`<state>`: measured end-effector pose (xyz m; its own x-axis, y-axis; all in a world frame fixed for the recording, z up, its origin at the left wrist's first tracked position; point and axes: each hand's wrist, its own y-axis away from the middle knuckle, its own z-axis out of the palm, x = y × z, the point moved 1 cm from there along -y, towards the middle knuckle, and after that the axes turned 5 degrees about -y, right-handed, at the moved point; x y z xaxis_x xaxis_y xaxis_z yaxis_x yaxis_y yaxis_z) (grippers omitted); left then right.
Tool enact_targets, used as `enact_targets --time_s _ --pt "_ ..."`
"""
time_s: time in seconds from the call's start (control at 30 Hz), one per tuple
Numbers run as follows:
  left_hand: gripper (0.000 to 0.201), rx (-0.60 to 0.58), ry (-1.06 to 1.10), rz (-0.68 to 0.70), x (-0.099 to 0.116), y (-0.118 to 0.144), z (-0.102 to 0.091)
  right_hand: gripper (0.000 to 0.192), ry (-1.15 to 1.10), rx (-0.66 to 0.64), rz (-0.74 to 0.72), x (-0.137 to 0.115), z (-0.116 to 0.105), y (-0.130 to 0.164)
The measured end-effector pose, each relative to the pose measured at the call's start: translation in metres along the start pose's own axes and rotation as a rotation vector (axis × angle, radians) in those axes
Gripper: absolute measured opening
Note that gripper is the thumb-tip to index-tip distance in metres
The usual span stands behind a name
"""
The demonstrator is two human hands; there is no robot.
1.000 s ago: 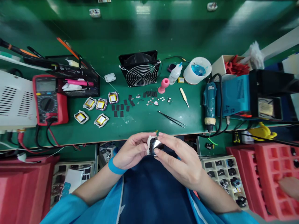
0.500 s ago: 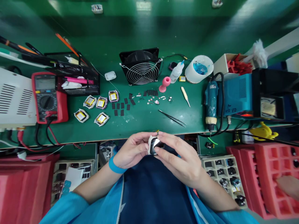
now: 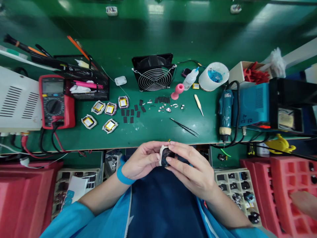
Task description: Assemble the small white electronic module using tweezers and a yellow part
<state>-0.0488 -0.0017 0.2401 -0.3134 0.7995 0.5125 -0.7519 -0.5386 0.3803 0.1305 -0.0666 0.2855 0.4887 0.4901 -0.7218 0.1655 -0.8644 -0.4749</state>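
Two grips (image 3: 145, 159) (image 3: 194, 168) hold a white-framed case (image 3: 166, 156); the blue box (image 3: 252, 101) bears illegible writing (image 3: 242, 118).

- Passable: bench (image 3: 135, 135), mid-frame, between left hand (image 3: 143, 158) and black tabs (image 3: 131, 119).
- Obstructed, centre right: tweezers (image 3: 180, 124).
- Obstructed, upper centre: fan (image 3: 156, 77), bottle (image 3: 190, 80).
- Obstructed, right: driver (image 3: 226, 107).

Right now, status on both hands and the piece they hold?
Left hand, right hand gripping white-rimmed, black-faced device. Tweezers lie beyond, touching neither hand. No obstruction visible.
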Motion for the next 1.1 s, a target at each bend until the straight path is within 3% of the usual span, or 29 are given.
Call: enact_targets --time_s 0.87,1.1 --pt "0.032 -0.039 -0.039 0.04 0.005 0.002 0.007 0.036 0.02 -0.006 -0.05 -0.008 -0.001 0.001" --pt "0.068 -0.137 0.019 -0.073 0.007 0.0 0.0 0.028 -0.016 -0.017 -0.039 -0.011 -0.001 -0.002"
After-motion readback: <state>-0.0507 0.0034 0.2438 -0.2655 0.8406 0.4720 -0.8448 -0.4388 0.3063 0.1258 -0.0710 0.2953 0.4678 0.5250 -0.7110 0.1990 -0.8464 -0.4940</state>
